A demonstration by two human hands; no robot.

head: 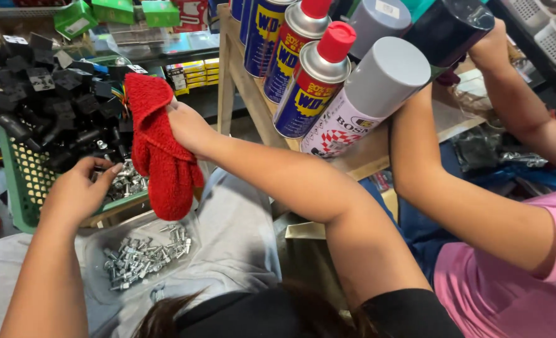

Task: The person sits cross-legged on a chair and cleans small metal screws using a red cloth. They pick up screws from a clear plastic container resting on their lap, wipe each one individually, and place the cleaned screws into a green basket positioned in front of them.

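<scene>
Red cloth (160, 147) hangs pinched in the right hand (189, 128), just above a clear bag (96, 250) of silver screws (145, 253) on the lap. Left hand (78, 191) is curled, fingertips dipping into screws in a green basket (25, 181) heaped with black plugs (53, 94). Spray cans (318, 78) lie tilted on a wooden shelf (247, 81) beside a co-worker's arm (453, 200).

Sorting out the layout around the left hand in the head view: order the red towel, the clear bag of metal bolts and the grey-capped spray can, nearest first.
1. Clear bag of metal bolts, just below the left hand.
2. Red towel, to its right.
3. Grey-capped spray can, far right on the shelf.
</scene>
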